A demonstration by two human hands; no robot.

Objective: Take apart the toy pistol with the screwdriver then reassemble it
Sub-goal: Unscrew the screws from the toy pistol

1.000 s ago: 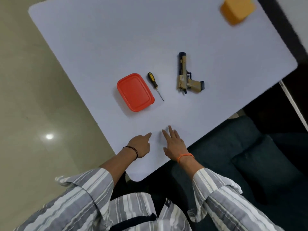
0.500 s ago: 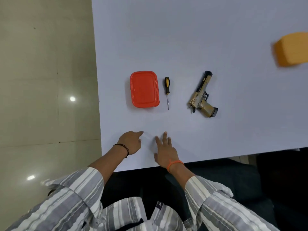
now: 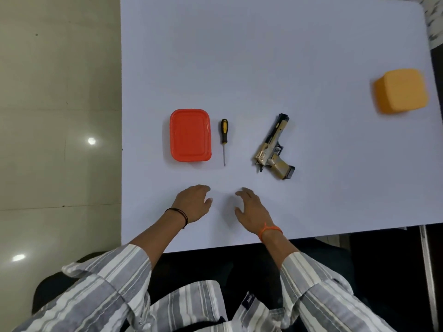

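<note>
Both hands, left hand and right hand, hold nothing, fingers loose, near the screwdriver and toy pistol.

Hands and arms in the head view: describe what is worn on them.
Both forearms are bare below loose shirt sleeves striped in grey and white, pushed up toward the elbows. The left hand has a thin black cord bracelet at its wrist. The right hand has a thin orange thread band tied at its wrist. No gloves, rings or watch show.
</note>
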